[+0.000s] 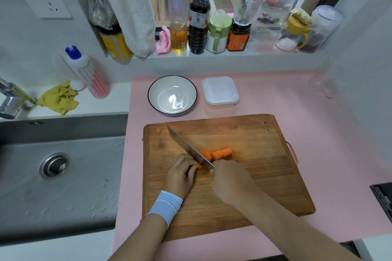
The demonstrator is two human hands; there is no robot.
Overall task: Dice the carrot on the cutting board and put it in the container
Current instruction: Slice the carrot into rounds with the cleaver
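An orange carrot (220, 153) lies across the middle of the wooden cutting board (254, 176), cut into a few chunks. My left hand (182, 171) curls over the carrot's near left piece, mostly hiding it. My right hand (231, 180) grips the handle of a knife (188, 147), whose blade slants up to the left and rests on the carrot beside my left fingers. A small carrot end (159, 130) sits at the board's far left corner. A white square container (220, 92) and a dark-rimmed white bowl (172, 95) stand behind the board.
The board lies on a pink mat (318, 133). A steel sink (59, 176) is to the left, with a tap, a yellow cloth (59, 97) and a soap bottle (89, 72) behind it. Bottles and jars (199, 17) line the window sill.
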